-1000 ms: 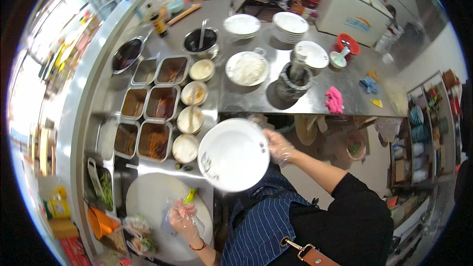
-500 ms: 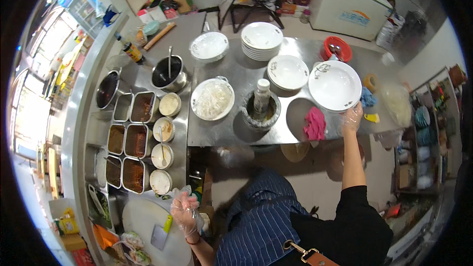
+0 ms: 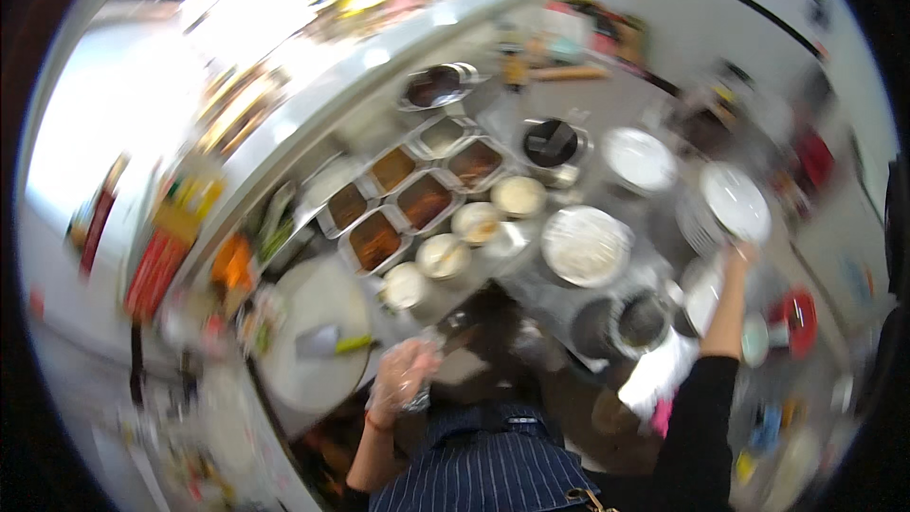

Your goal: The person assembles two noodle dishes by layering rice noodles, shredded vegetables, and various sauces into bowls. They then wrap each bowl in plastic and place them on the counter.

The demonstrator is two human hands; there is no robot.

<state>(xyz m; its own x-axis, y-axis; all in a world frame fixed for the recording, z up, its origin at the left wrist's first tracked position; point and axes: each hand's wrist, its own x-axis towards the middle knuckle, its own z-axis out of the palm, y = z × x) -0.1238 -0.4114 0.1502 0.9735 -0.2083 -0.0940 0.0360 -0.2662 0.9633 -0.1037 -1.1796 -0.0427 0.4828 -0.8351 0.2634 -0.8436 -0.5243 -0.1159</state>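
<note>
Motion blurs the whole view. My right hand (image 3: 742,254), in a clear plastic glove, is at the near rim of a white bowl (image 3: 735,199); its fingers seem closed on the rim. That bowl is at the top of a bowl stack (image 3: 697,229), and whether it rests there I cannot tell. Under my right wrist lies another white dish (image 3: 702,299). My left hand (image 3: 403,374), gloved too, hovers beside the round white cutting board (image 3: 301,327). Blur smears its fingers. A cleaver (image 3: 334,342) with a green handle lies on that board.
Metal trays (image 3: 425,201) of sauces and several white tubs (image 3: 444,256) fill the left counter. A dark pot (image 3: 557,147), a film-covered bowl (image 3: 586,246) and a stone mortar (image 3: 641,322) stand ahead. A red basin (image 3: 799,322) is at the right.
The view has swung left. My right hand has carried the white bowl from beside the red basin to the bowl stack. My left hand remains near the cutting board.
</note>
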